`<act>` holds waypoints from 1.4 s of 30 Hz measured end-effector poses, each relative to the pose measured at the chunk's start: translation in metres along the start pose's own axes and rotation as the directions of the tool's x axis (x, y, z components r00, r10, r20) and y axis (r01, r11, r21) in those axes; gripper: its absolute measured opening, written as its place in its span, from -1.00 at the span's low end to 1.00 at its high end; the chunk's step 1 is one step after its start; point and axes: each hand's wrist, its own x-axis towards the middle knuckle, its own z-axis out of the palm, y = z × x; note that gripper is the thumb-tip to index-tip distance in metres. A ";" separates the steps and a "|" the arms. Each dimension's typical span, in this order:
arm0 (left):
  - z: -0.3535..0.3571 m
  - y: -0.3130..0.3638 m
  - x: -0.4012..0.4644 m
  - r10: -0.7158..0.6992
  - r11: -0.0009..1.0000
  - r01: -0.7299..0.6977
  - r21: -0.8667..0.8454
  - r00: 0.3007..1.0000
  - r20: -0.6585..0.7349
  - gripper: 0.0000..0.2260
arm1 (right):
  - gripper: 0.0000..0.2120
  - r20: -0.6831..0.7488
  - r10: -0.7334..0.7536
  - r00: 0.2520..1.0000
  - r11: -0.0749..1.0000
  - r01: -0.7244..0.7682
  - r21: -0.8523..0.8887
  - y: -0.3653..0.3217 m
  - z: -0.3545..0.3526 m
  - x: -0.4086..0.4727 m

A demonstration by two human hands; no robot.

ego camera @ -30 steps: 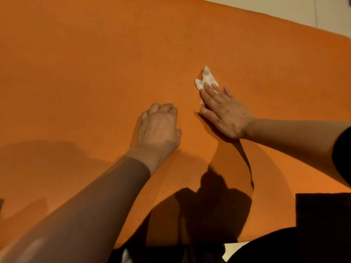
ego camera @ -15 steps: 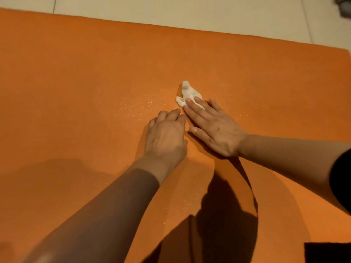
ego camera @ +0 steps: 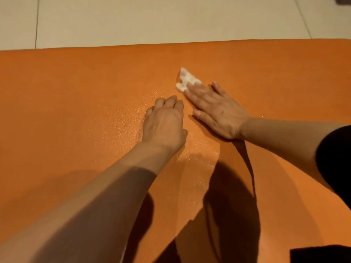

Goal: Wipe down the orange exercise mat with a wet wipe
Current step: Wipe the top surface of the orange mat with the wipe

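Observation:
The orange exercise mat (ego camera: 76, 111) fills most of the view and lies flat on the floor. A crumpled white wet wipe (ego camera: 185, 78) lies on the mat, pinned under the fingertips of my right hand (ego camera: 216, 111), which is spread flat with its palm down. My left hand (ego camera: 165, 124) rests on the mat just left of the right hand, its fingers curled under and nothing visible in it. A damp sheen shows on the mat around and below both hands.
Pale tiled floor (ego camera: 171, 19) runs beyond the mat's far edge. A dark object (ego camera: 343, 0) sits at the top right corner. Black clothing (ego camera: 322, 255) shows at the bottom right. My arms cast dark shadows on the near part of the mat.
The view has tilted up, bringing the mat's far edge and the floor into sight. My right hand with the wipe has come closer to my left hand.

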 end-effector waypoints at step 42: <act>-0.006 0.007 0.085 0.006 0.999 -0.012 0.046 0.992 0.124 -0.30 | -0.38 -0.097 0.218 0.971 0.966 -0.201 0.163 0.050 -0.023 0.055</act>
